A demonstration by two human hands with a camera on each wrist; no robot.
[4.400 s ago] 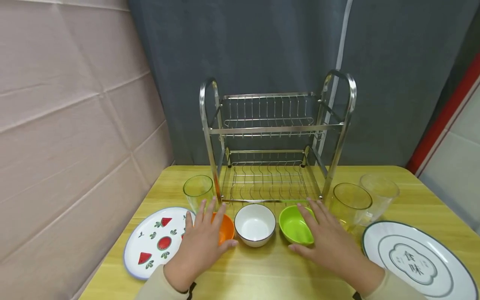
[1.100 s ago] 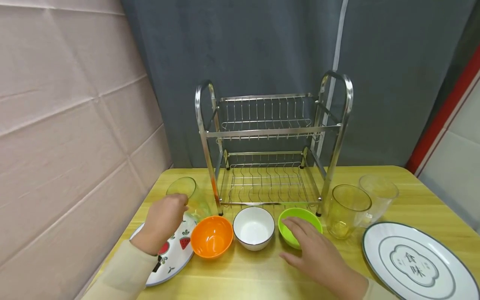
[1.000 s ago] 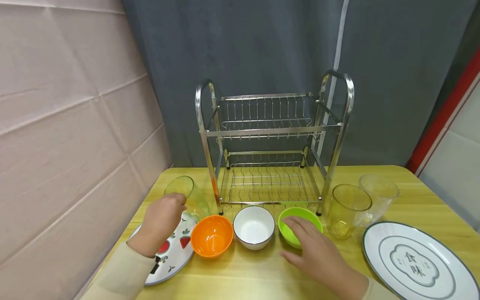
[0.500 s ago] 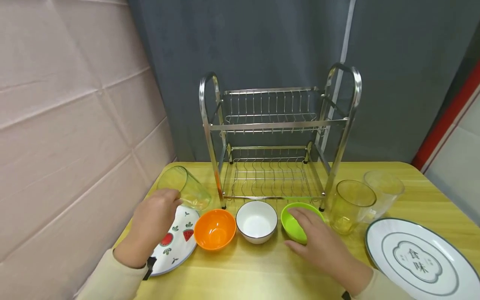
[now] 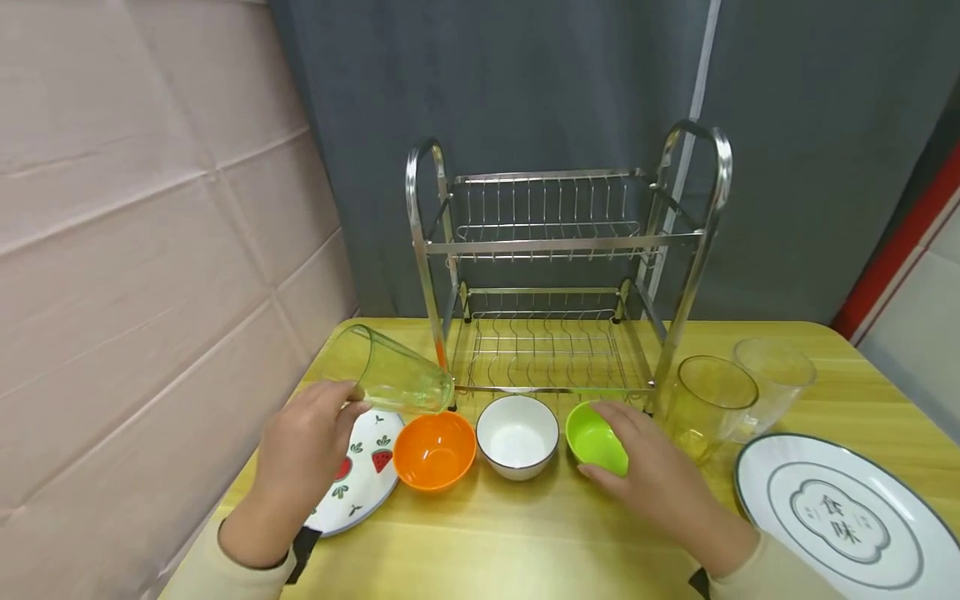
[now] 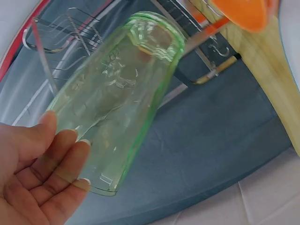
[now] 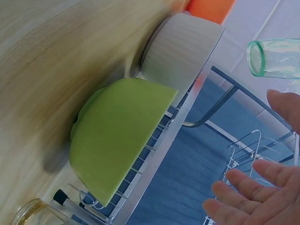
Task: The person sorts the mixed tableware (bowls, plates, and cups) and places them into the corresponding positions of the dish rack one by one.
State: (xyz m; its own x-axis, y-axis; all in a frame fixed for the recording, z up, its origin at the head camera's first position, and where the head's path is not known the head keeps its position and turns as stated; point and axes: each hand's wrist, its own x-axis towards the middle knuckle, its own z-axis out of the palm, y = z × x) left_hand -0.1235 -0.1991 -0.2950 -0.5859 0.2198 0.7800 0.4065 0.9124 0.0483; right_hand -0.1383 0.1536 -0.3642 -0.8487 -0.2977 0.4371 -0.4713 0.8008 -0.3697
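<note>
My left hand point(image 5: 303, 450) pinches a clear green drinking glass point(image 5: 397, 379) near its rim. The glass is lifted and tipped on its side, mouth to the left, base over the orange bowl's point(image 5: 433, 457) far edge. Thumb and fingertips lie on the glass wall in the left wrist view. My right hand point(image 5: 652, 471) hovers by the green bowl point(image 5: 588, 435), hiding part of it. In the right wrist view its fingers point(image 7: 243, 197) are spread, apart from the bowl. A white bowl point(image 5: 517, 437) stands between the orange and green ones.
Behind the bowls stands a two-tier metal dish rack point(image 5: 558, 246). A watermelon-patterned plate point(image 5: 358, 492) lies partly under my left hand. At the right are an amber glass point(image 5: 701, 408), a clear glass point(image 5: 776, 375) and a white oval plate point(image 5: 840, 517).
My left hand, earlier spread over the orange bowl, has taken hold of the green glass, lifted it from the table and tipped it sideways towards the right. My right hand stays by the green bowl.
</note>
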